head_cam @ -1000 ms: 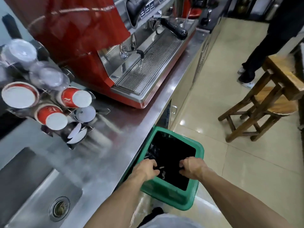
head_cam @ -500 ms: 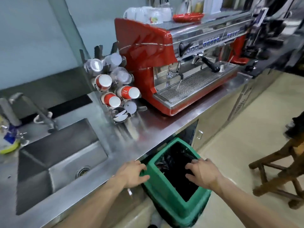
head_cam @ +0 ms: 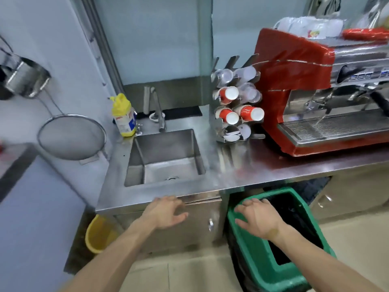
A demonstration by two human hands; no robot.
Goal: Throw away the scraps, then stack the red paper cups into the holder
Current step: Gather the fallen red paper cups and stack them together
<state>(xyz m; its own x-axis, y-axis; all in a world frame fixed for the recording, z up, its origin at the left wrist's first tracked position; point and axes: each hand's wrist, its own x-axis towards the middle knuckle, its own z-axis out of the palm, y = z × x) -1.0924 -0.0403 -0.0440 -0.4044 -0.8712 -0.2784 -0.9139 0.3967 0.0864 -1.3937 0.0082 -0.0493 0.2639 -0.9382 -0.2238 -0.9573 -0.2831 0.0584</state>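
Both hands empty, fingers spread apart. Left hand (head_cam: 166,213) at the front edge of the surface (head_cam: 273,171), below the sink (head_cam: 164,157). Right hand (head_cam: 257,220) over the near rim of the green bin (head_cam: 267,262), right of the sink. Red cups (head_cam: 237,111) lying in the holder (head_cam: 217,125) right of the sink, beside the red machine (head_cam: 294,81).

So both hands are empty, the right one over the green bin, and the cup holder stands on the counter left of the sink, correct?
Not quite. In the head view the cup holder stands right of the sink, between it and the red espresso machine. The rest holds: the left hand and right hand are empty, the right one over the green bin.
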